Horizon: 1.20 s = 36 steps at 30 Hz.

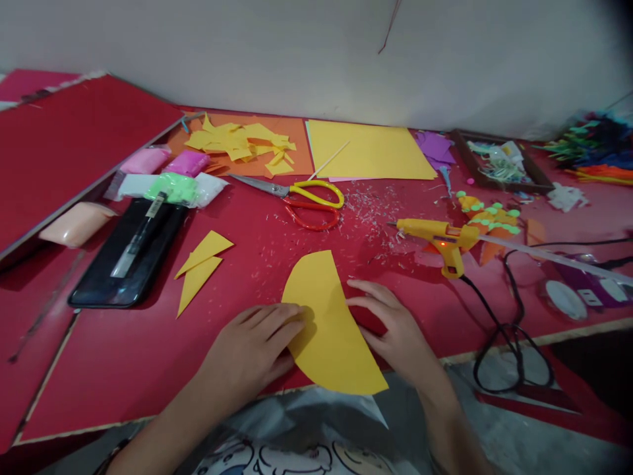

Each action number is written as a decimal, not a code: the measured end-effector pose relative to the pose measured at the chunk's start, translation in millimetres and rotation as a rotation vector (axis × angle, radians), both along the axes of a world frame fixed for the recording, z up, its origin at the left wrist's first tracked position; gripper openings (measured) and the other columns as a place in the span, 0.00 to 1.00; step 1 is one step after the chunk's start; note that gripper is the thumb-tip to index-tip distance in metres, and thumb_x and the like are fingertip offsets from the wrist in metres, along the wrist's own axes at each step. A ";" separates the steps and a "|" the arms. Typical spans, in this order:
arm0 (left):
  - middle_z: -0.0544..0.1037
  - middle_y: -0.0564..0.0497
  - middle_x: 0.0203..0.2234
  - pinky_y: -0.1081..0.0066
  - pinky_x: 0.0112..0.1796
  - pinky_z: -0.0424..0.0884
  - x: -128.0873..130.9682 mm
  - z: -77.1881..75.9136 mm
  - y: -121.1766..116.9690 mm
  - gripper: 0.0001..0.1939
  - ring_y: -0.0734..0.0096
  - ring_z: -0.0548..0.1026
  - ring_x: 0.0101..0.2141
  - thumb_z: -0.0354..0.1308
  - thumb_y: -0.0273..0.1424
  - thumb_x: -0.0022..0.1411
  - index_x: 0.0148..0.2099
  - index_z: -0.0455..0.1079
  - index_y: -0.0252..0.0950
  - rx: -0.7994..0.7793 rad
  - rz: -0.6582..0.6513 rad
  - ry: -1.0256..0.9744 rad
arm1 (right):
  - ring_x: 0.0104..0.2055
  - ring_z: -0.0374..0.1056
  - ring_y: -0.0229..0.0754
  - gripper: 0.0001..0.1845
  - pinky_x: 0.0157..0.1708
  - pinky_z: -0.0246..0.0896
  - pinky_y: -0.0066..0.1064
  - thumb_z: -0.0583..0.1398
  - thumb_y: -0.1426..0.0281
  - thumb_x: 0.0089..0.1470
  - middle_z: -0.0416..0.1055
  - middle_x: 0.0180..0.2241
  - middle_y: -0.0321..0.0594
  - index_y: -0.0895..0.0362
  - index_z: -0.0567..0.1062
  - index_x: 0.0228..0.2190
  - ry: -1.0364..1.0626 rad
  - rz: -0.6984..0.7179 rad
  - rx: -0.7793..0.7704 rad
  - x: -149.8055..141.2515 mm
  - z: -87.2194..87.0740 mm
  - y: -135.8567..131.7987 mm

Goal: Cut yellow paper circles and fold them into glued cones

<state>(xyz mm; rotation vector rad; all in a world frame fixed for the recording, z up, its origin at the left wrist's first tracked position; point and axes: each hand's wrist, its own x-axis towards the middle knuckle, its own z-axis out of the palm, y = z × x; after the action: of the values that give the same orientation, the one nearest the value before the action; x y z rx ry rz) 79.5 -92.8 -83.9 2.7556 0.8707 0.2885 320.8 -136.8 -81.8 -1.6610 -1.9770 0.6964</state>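
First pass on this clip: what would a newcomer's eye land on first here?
Probably the roughly half-round yellow paper at the near edge of the red table, with the left hand on its curved side and the right hand by its straighter edge. Next, likely the yellow glue gun to the right, its small light glowing, and the red-and-yellow-handled scissors beyond the paper.

a smooth pale grey wall point(237, 59) spans the top of the frame, a thin reddish cord point(390, 26) hanging against it at upper centre. a glossy red table with pale edges point(148, 376) fills the middle. a flat red panel point(89, 132) rises at upper left. grey floor point(509, 429) shows at lower right. the light is dim.
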 end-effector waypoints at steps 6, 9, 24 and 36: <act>0.73 0.47 0.45 0.63 0.42 0.70 1.9 -1.4 2.5 0.16 0.62 0.71 0.42 0.51 0.24 0.55 0.47 0.67 0.37 -0.045 0.110 -0.010 | 0.52 0.61 0.42 0.11 0.51 0.58 0.38 0.55 0.74 0.53 0.68 0.48 0.40 0.52 0.73 0.38 0.004 0.014 0.064 3.9 -5.3 3.2; 0.73 0.48 0.43 0.63 0.41 0.70 1.9 -1.7 5.8 0.15 0.64 0.71 0.41 0.50 0.23 0.56 0.46 0.68 0.37 -0.077 0.126 -0.067 | 0.51 0.62 0.43 0.10 0.49 0.60 0.38 0.56 0.74 0.53 0.68 0.47 0.41 0.52 0.74 0.36 0.055 0.003 0.081 3.2 -5.2 4.1; 0.72 0.50 0.31 0.68 0.34 0.67 1.8 -3.7 12.3 0.11 0.70 0.70 0.33 0.51 0.31 0.59 0.25 0.65 0.36 -0.124 0.322 -0.155 | 0.44 0.63 0.45 0.05 0.43 0.59 0.39 0.58 0.73 0.50 0.70 0.39 0.40 0.54 0.71 0.24 0.072 -0.282 0.101 -22.2 -3.6 10.0; 0.72 0.50 0.34 0.65 0.34 0.63 6.5 4.4 18.4 0.18 0.66 0.68 0.34 0.51 0.41 0.59 0.23 0.70 0.37 -0.138 0.394 -0.011 | 0.43 0.62 0.44 0.07 0.43 0.57 0.38 0.57 0.77 0.46 0.68 0.39 0.39 0.55 0.66 0.22 0.023 -0.275 0.101 -26.5 -3.2 13.2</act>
<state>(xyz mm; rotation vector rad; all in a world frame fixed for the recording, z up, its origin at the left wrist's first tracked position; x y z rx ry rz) 86.0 -74.4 -79.5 2.4382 1.3744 0.2984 294.3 -123.6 -85.0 -1.8075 -1.6935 0.5031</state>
